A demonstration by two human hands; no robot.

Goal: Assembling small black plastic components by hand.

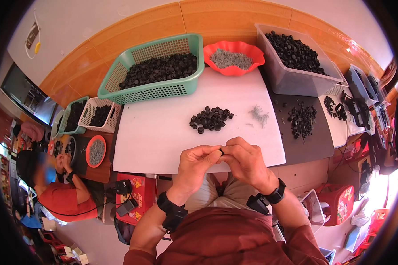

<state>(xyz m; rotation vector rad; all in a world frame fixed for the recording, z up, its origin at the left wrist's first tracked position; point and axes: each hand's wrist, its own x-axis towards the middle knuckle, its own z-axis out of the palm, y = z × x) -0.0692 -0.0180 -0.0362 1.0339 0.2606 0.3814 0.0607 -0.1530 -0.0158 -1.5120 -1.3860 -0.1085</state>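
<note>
My left hand (198, 164) and my right hand (246, 160) meet at the near edge of a white board (163, 132), fingertips pinched together on one small black round part (221, 152). A loose pile of the same black parts (211, 119) lies on the board just beyond my hands. A small heap of thin grey metal springs (260, 115) lies to its right. Both wrists wear black bands.
A green basket (157, 92) of black parts, a red bowl (234, 47) of grey springs and a clear bin (292, 79) of black parts stand at the back. More black parts (301, 120) lie on a dark mat at right. Another person (62, 194) sits at left.
</note>
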